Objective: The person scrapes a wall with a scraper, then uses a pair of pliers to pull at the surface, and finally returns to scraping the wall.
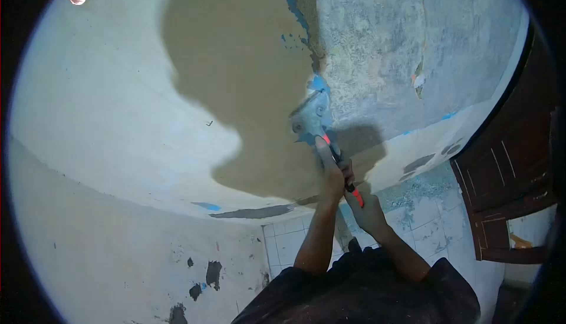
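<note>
A wide scraper (309, 115) with a red and black handle has its blade against the wall, at the border between smooth cream paint (259, 88) and a rough grey-blue stripped area (377, 59). My left hand (330, 168) is wrapped round the handle close to the blade, its thumb along the handle. Lower down, my right hand (365, 209) grips the handle's red end. Bits of blue paint (318, 83) show around the blade. My head and arms cast a shadow over the wall.
Dark wooden cabinet (501, 177) at the right. Tiled floor (424, 218) below, dusty near the wall. An adjoining wall (147, 253) at lower left has dark bare patches. A small damaged spot (419, 81) marks the stripped wall.
</note>
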The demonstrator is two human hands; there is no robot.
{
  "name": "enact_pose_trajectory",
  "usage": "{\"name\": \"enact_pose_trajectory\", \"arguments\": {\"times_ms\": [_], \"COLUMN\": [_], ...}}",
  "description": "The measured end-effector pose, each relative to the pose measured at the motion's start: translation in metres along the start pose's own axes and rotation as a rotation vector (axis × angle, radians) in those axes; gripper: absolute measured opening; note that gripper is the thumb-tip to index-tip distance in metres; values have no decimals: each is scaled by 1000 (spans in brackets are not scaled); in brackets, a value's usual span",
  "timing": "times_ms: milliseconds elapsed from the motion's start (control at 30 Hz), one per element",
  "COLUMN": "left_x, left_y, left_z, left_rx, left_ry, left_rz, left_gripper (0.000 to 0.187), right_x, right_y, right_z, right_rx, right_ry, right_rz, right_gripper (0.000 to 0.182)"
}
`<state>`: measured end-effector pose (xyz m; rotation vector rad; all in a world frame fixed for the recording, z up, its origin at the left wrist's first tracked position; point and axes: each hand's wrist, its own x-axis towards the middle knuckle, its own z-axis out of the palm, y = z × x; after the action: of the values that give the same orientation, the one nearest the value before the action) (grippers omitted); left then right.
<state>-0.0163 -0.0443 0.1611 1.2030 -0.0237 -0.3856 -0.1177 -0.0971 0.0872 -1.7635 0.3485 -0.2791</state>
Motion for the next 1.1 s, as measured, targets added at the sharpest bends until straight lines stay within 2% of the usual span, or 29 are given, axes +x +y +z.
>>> {"name": "enact_pose_trajectory", "arguments": {"times_ms": [100,133,267,300,367,400,500,567,700,900,967,1033,1067,1100], "left_x": [2,1,1,5,10,5,9,3,3,4,8,9,12,15], "left_y": [6,-3,-26,-16,5,8,8,-29,-38,-40,-42,-29,-16,-4], "left_z": [-3,-5,-5,-1,0,1,5,-7,-8,-13,-15,-6,-6,-4], "left_rx": [-59,-72,-35,-33,-154,-155,-168,-254,-285,-297,-268,-254,-348,-356], "left_ry": [-52,3,108,119,-25,-14,-7,7,19,-1,-49,34,-79,-76], "left_rz": [-7,-49,9,-1,103,98,102,-63,-68,-105,-69,-45,-19,-20], "left_gripper": [58,58,53,53,51,51,50,50,51,52,52,53,53,53], "right_x": [0,-5,-6,-1,16,21,10,1,-4,-10,-2,7,14,20], "right_y": [-9,4,35,22,-12,-21,-14,16,29,25,39,39,31,16], "right_z": [-5,-4,-2,-5,-18,-21,-24,-21,-22,-24,-21,-20,-21,-22], "right_rx": [5,-26,-57,-55,-93,-73,-164,-127,-255,-95,-93,-136,-209,-215], "right_ry": [2,-39,-12,-21,-92,-175,-126,-123,-124,-175,-204,-115,-111,-116], "right_rz": [-106,-34,-51,-40,-38,-20,-34,-50,6,51,16,-130,-182,-180], "right_gripper": [35,31,36,36,38,31,31,33,32,32,31,29,29,29]}}
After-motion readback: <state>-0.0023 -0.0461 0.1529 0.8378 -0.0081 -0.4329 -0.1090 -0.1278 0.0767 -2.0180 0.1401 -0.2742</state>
